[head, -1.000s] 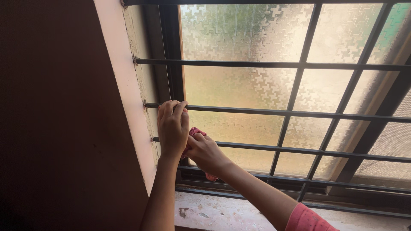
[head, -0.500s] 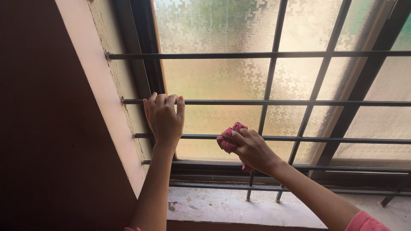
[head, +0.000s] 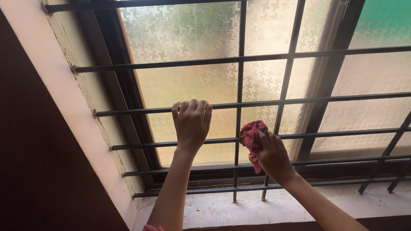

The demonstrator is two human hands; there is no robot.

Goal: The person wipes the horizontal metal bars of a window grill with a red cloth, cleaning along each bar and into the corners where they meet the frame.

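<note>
Two bare hands work at a barred window, seen from the head camera looking down and forward. Left hand [head: 191,124]: its grip is closed over a horizontal bar [head: 128,111] of the dark metal grille [head: 239,128], fingers curled over the top of the bar, knuckles toward the camera, forearm rising from the lower edge of the view. Right hand [head: 272,156]: its grip holds a bunched red cloth [head: 251,136], fingers wrapped around the wad. The cloth sits at the next horizontal bar down, between two vertical bars of the grille and just beside the left one of the pair. It appears to touch the horizontal bar; contact cannot be confirmed, since the wad covers the bar at that spot. The right hand lies lower than the left and to its right, near it but apart.

Behind the grille stands a frosted glass pane [head: 188,51] with a repeating patterned texture, set in a dark frame. Further right, past a dark upright frame member [head: 329,85], the pane is covered by a fine mesh [head: 376,72], greenish at the top. Below the grille runs a pale, stained window sill [head: 239,209]. On the left, a rough plastered reveal [head: 85,85] meets a pink wall edge [head: 55,111], beyond which the wall surface is in deep shadow.
</note>
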